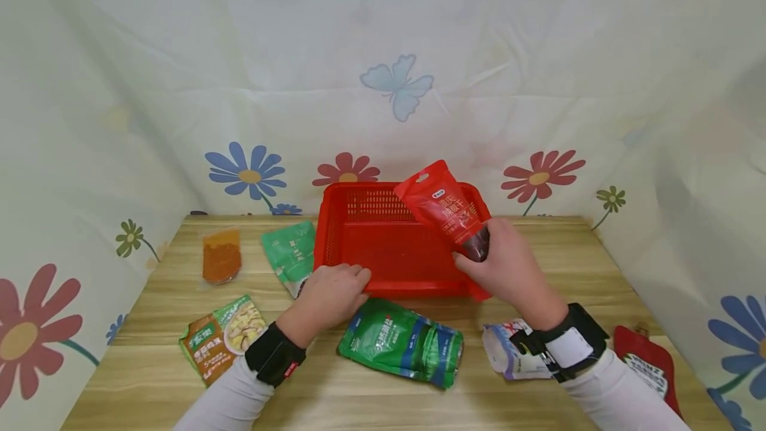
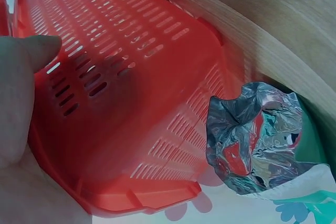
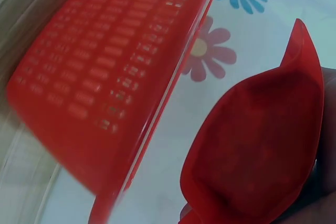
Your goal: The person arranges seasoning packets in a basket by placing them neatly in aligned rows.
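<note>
A red plastic basket [image 1: 395, 287] with slotted walls stands at the back middle of the table. My left hand [image 1: 332, 298] grips its front rim near the left corner; the thumb [image 2: 42, 51] lies against the slotted wall in the left wrist view. Over the basket's right side, my right hand [image 1: 511, 261] holds a red snack pouch [image 1: 441, 205] by its lower part, with the pouch tilted and its top toward the back left. The right wrist view shows the pouch's red bottom fold [image 3: 252, 150] beside the basket wall [image 3: 94, 72].
Left of the basket lie a green pouch [image 1: 290, 251], an orange-brown packet [image 1: 221, 258] and a green-brown food packet [image 1: 218, 341]. In front is a green-blue pouch [image 1: 401, 341]. A white-purple pouch [image 1: 517, 351] and a red ketchup pouch [image 1: 646, 364] lie to the right.
</note>
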Available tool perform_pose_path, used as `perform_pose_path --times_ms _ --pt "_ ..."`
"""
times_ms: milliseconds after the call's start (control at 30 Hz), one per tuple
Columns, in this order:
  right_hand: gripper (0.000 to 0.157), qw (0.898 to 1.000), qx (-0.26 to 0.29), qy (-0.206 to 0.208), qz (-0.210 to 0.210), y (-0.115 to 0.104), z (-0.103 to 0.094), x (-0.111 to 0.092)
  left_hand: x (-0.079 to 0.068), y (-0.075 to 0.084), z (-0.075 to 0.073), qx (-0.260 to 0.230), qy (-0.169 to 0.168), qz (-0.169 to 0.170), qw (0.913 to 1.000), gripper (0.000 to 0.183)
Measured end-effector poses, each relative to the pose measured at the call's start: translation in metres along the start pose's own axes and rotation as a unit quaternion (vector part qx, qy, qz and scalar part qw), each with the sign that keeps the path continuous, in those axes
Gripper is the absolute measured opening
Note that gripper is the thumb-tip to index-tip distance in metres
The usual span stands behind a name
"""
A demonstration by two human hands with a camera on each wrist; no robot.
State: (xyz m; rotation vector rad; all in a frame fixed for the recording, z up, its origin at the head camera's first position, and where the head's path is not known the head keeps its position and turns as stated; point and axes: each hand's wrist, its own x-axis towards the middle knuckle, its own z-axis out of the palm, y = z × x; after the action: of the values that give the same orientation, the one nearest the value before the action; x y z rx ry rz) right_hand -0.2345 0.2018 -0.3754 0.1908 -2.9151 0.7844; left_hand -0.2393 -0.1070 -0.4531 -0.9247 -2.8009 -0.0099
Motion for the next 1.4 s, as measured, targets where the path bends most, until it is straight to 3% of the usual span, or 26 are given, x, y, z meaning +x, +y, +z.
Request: perform_pose_path --times_ms 267,533,667,833,967,1033,1100,1167,1267,1333,1400 --pt "0.062 0.999 0.021 0.018 -0.021 -0.014 0.009 -0.005 0.0 -0.004 0.003 0.011 0.033 0.013 0.9993 0.038" --pt "0.061 0.998 0.039 0.026 -0.032 -0.027 0.016 -0.013 -0.002 -0.002 -0.002 -0.011 -0.001 -0.004 0.9999 0.043" --pt "0.06 0.998 0.05 0.027 -0.037 -0.034 0.021 -0.018 -0.003 -0.001 -0.005 -0.054 -0.018 -0.022 0.9981 0.049" --pt "0.059 0.996 0.056 0.044 -0.055 -0.039 0.027 -0.021 -0.001 0.003 -0.011 -0.12 -0.004 -0.025 0.9924 0.049" --pt "0.059 0.994 0.064 0.067 -0.066 -0.039 0.029 -0.023 0.004 0.01 -0.016 -0.205 0.0 -0.034 0.9782 0.048" --pt "0.06 0.992 0.067 0.077 -0.068 -0.038 0.03 -0.024 0.007 0.015 -0.018 -0.268 0.007 -0.048 0.9623 0.049" --pt "0.06 0.992 0.069 0.083 -0.07 -0.037 0.031 -0.025 0.009 0.022 -0.021 -0.346 0.018 -0.063 0.9361 0.051" --pt "0.06 0.991 0.068 0.087 -0.073 -0.037 0.032 -0.026 0.011 0.03 -0.023 -0.428 0.035 -0.074 0.9 0.051" --pt "0.06 0.99 0.071 0.094 -0.083 -0.038 0.035 -0.026 0.014 0.043 -0.026 -0.534 0.061 -0.095 0.8381 0.05" --pt "0.061 0.988 0.071 0.101 -0.088 -0.038 0.037 -0.026 0.018 0.052 -0.028 -0.586 0.077 -0.112 0.7989 0.049" --pt "0.061 0.987 0.073 0.108 -0.094 -0.038 0.038 -0.025 0.021 0.059 -0.031 -0.623 0.091 -0.13 0.7659 0.049"
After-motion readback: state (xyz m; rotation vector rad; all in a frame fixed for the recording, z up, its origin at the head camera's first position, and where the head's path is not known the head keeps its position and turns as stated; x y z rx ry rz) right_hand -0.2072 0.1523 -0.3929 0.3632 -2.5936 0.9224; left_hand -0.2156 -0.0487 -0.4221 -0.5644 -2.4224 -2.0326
